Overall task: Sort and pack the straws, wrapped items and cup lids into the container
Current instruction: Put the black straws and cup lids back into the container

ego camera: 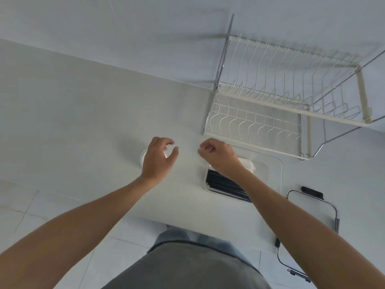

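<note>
My left hand [159, 161] hovers over the cup lids [143, 157] on the desk [83, 122], fingers spread and empty. My right hand [218, 156] curls loosely above the clear container [268, 174], where black straws [223, 183] and white wrapped items [246, 163] lie.

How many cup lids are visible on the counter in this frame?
1. A cup lid lies on the counter, mostly covered by the left hand. More lids may be stacked there or hidden beneath the hand.
</note>
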